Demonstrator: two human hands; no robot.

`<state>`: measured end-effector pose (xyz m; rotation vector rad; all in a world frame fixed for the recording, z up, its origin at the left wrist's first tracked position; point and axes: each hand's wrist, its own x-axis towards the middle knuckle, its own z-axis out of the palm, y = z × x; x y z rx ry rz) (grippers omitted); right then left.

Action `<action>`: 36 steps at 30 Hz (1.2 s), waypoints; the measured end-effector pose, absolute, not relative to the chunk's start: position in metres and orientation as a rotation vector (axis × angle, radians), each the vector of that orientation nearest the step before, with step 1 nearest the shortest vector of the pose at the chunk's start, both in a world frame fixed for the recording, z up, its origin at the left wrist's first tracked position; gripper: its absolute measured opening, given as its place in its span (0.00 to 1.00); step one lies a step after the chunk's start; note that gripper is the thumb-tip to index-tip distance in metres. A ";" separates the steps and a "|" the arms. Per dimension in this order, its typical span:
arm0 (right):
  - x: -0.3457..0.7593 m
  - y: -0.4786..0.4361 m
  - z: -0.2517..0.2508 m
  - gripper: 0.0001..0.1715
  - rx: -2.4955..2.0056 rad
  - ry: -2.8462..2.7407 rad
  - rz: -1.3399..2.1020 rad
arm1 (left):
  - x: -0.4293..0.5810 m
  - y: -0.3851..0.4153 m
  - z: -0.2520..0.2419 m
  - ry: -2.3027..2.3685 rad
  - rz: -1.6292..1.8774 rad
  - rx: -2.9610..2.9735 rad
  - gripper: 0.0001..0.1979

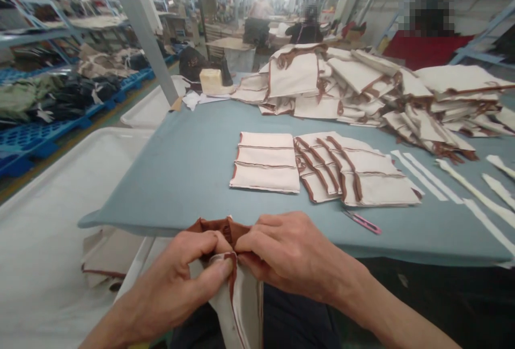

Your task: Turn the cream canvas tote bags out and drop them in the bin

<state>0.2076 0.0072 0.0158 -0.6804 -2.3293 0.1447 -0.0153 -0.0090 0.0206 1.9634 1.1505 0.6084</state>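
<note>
Over my lap, just off the table's front edge, both hands hold a cream fabric piece (248, 298) with brown trim, folded and partly turned so its brown side shows at the top. My left hand (189, 271) pinches the seam between thumb and fingers. My right hand (285, 252) grips the same piece close beside it, fingertips nearly meeting the left ones. On the table ahead lie a flat stitched cream panel (264, 164) and several overlapping panels (374, 177) with brown edges. A pink-handled cutter (364, 222) rests near the front edge.
A large heap of cream pieces (293, 75) covers the back of the blue-topped table (161, 177). White strips (426, 177) lie at right. A yellowish block (211, 80) stands near a metal post (145, 32). White bins (72, 188) flank the left side. People (306, 29) are farther back.
</note>
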 end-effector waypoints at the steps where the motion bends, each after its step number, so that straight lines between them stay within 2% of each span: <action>1: 0.208 0.006 0.015 0.21 -0.686 -2.339 0.116 | -0.013 -0.010 0.022 1.165 0.602 1.967 0.14; 7: 0.209 0.004 0.013 0.14 -0.695 -2.285 0.206 | -0.007 -0.014 0.030 1.175 0.565 1.969 0.14; 11: 0.206 0.003 0.009 0.08 -0.742 -2.126 0.511 | -0.006 -0.015 0.025 1.136 0.606 1.922 0.13; 15: 0.201 -0.001 0.003 0.07 -0.867 -1.982 0.888 | -0.011 -0.018 0.009 1.098 0.603 1.837 0.14; 19: 0.198 -0.003 0.005 0.06 -0.949 -1.926 1.072 | -0.014 -0.015 0.004 1.135 0.620 1.778 0.15; 25: 0.196 0.002 0.009 0.07 -1.012 -1.969 1.010 | -0.010 0.004 0.024 1.140 0.523 1.799 0.09; 33: 0.194 0.006 0.013 0.07 -0.944 -2.188 0.699 | -0.013 0.023 0.044 1.079 0.252 1.814 0.08; 36: 0.195 0.009 0.017 0.08 -0.926 -2.251 0.703 | -0.013 0.029 0.046 0.942 0.182 1.685 0.08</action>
